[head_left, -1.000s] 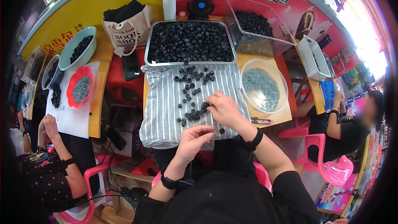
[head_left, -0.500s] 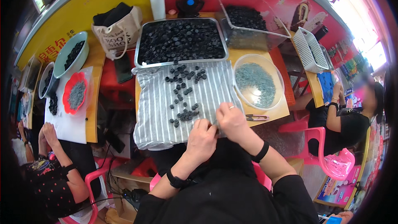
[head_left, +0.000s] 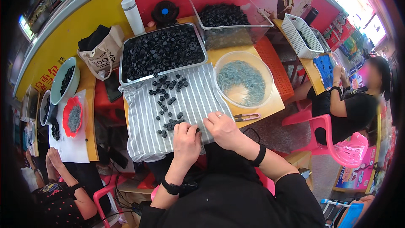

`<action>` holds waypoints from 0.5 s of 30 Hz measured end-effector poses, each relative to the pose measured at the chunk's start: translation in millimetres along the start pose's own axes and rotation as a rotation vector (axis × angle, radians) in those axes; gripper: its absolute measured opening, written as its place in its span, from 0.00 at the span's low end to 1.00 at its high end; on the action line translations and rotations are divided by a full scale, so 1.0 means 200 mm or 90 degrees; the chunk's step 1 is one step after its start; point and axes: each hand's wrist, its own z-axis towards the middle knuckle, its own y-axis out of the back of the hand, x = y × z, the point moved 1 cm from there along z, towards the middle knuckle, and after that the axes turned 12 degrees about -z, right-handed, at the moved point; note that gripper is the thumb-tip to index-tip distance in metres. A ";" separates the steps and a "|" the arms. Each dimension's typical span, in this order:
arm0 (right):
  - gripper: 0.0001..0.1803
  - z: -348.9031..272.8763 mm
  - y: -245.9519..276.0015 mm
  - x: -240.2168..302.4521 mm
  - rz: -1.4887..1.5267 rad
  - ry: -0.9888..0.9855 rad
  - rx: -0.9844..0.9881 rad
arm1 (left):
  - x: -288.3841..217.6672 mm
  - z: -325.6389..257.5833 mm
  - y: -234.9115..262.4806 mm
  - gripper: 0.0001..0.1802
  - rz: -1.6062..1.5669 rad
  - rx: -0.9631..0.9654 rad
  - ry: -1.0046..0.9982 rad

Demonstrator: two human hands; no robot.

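Note:
My left hand [head_left: 187, 140] is closed near the front edge of a grey-and-white striped cloth [head_left: 139, 131], a small black round piece [head_left: 197, 130] pinched at its fingertips. Just to its right, my right hand [head_left: 221, 130] has its fingers pressed together; whatever they hold is hidden. Loose black round pieces [head_left: 171, 124] lie on the cloth beyond my left hand, trailing back toward a metal tray [head_left: 205, 55] heaped with similar pieces. Right of the cloth stands a round clear tub [head_left: 270, 82] of thin silvery pin-like pieces. Pink-handled thread snips [head_left: 247, 117] rest in front of it.
Behind are a clear bin [head_left: 230, 38] of black pieces, a small fan [head_left: 165, 12], a white bottle [head_left: 133, 17] and a tote bag [head_left: 101, 57]. People sit at tables on both sides. A pink chair [head_left: 329, 139] stands at right.
The view has turned, so the table appears shifted left. My hands remain near the cloth's front edge, fingertips slightly apart. A black piece now shows at my left fingertips.

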 end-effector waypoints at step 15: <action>0.08 0.18 -0.05 -0.60 0.085 -0.246 0.211 | -0.09 -0.11 0.03 0.15 -0.035 -0.038 -0.022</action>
